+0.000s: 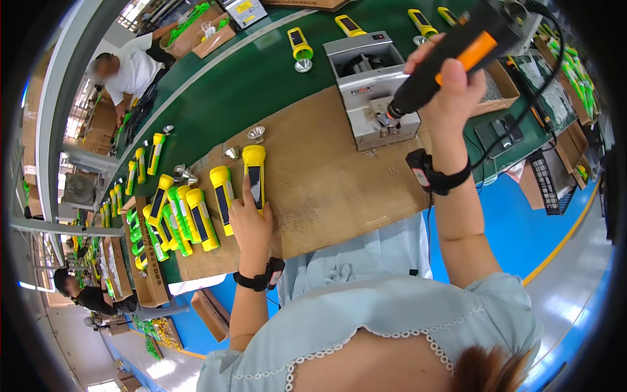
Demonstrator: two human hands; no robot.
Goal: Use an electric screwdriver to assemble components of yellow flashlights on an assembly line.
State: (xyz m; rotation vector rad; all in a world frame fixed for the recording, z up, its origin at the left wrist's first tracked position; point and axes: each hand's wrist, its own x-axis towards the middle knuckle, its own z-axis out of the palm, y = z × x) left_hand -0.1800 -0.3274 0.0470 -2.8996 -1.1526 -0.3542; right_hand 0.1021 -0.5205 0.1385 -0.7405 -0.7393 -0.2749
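Observation:
My right hand [454,98] is wrapped round a black electric screwdriver [450,59] with an orange panel. Its tip points down at the front of a grey metal screw feeder [375,95]. On the cardboard sheet, my left hand [251,225] grips the lower end of a yellow flashlight [255,157], index finger stretched along its dark panel. Another yellow flashlight [222,196] lies just left of that hand. Two silver reflector cups, one a shiny cup [256,133], sit beyond the held flashlight.
Several yellow and green flashlights [196,215] are piled at the left by a cardboard box [151,274]. More stand along the green table [215,98]. A screw tray [499,91] and a phone [499,134] lie right. A black cord [545,91] hangs beside my right arm. Two people work at left.

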